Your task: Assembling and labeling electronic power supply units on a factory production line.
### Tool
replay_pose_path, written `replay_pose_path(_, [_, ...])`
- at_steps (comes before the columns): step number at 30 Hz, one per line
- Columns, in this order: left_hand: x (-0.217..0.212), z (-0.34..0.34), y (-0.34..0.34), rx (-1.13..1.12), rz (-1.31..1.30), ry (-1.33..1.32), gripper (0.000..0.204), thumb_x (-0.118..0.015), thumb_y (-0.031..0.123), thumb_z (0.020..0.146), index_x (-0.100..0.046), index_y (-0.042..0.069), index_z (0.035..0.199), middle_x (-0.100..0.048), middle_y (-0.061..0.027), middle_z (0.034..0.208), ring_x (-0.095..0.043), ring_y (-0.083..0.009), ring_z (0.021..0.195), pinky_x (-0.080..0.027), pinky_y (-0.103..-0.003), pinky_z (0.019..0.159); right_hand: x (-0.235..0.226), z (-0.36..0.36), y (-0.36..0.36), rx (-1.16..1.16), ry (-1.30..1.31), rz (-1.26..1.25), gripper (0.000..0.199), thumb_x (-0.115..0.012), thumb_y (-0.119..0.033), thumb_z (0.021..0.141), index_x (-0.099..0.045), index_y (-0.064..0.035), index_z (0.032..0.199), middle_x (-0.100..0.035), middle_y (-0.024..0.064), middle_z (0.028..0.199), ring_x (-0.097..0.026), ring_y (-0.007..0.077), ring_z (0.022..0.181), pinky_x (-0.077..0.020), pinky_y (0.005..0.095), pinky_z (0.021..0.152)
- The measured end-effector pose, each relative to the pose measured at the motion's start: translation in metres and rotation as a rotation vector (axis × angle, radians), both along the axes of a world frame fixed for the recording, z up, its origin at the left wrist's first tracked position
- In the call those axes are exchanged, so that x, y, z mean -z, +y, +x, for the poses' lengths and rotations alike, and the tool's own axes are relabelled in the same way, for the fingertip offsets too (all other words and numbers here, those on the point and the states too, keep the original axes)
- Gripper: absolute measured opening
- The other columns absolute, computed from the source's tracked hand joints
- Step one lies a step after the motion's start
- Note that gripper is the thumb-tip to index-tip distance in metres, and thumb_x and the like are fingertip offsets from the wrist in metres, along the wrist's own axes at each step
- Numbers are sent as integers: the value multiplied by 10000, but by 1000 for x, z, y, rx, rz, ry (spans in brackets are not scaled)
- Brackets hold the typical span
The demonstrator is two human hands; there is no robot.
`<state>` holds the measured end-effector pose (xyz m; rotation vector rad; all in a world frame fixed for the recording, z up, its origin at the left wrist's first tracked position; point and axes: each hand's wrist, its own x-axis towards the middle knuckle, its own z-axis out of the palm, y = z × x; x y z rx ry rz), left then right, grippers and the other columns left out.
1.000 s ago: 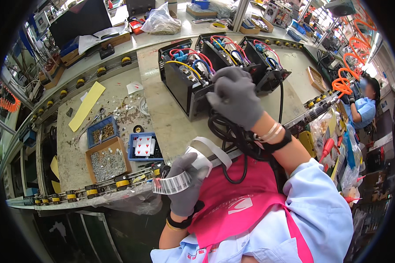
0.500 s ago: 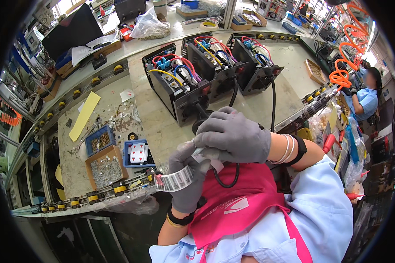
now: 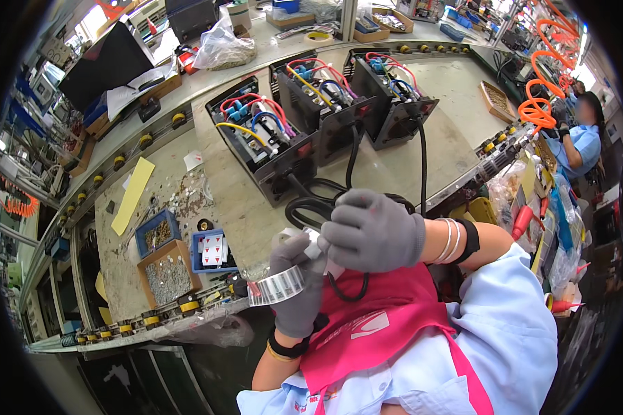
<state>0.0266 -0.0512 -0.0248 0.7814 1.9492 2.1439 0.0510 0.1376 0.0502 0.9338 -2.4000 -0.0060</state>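
Note:
In front of my apron, my left hand (image 3: 299, 304) is closed on a curled strip of white labels (image 3: 277, 287) with dark print, which loops outward around the fingers. My right hand (image 3: 374, 232), also gloved in grey, is curled beside it, with its fingertips at a white piece of the strip (image 3: 312, 243). Its exact grip is partly hidden. Just beyond the hands lies a coiled black cable (image 3: 311, 211). It belongs to the nearest of three open black electrical units (image 3: 263, 142), which show red, blue and yellow wires.
To the left are a blue bin of brass-coloured parts (image 3: 175, 228), a cardboard box of small metal parts (image 3: 187, 254), a blue tray of label cards (image 3: 196, 266) and a yellow strip (image 3: 133, 197). Roller rails (image 3: 145, 142) edge the bench. A co-worker (image 3: 580, 149) sits at the right.
My right hand has drawn slightly back from the left fingertips and lowered, uncovering the white piece between the hands. The view has shifted a little, and the units appear further left.

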Motion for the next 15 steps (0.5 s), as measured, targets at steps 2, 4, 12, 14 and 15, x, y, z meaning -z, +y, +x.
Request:
replay_pose_path(2, [3, 2, 4, -80, 41, -48, 361, -674, 20, 859, -512, 3, 1181, -606, -137, 1129, -619, -180, 1002, -513, -306, 857, -2, -11, 21, 112, 22, -109, 107, -658, -219, 703, -604, -146, 759, -569, 11, 859, -586, 213, 814, -459, 384, 787])
replay_pose_path(4, [2, 4, -1, -30, 81, -142, 374, -677, 20, 858, -505, 0, 1190, -589, -127, 1152, -606, -177, 1017, -504, -297, 876, -7, -37, 48, 302, 41, -383, 81, -678, -216, 741, -627, -154, 738, -598, 22, 961, -588, 250, 903, -431, 410, 839])
replay_pose_path(12, [4, 5, -2, -22, 12, -122, 388, -677, 21, 860, -499, 3, 1204, -588, -115, 1160, -601, -177, 1020, -499, -291, 878, 25, -79, 93, 562, 63, -295, 73, -721, -262, 731, -717, -199, 769, -602, 21, 1086, -521, 253, 1054, -366, 428, 874])
replay_pose_path(14, [4, 4, -1, -20, 11, -117, 386, -676, 23, 861, -501, 4, 1204, -588, -116, 1163, -601, -177, 1019, -498, -289, 870, 23, -80, 93, 569, 44, -281, 72, -719, -262, 732, -717, -200, 768, -601, 20, 1076, -522, 253, 1047, -361, 422, 877])
replay_pose_path(15, [3, 4, -1, -10, 6, -94, 388, -675, 21, 860, -500, 6, 1207, -587, -117, 1166, -602, -177, 1016, -497, -286, 863, 22, -80, 92, 579, 31, -266, 71, -717, -263, 732, -717, -201, 768, -600, 20, 1065, -522, 252, 1040, -356, 417, 880])
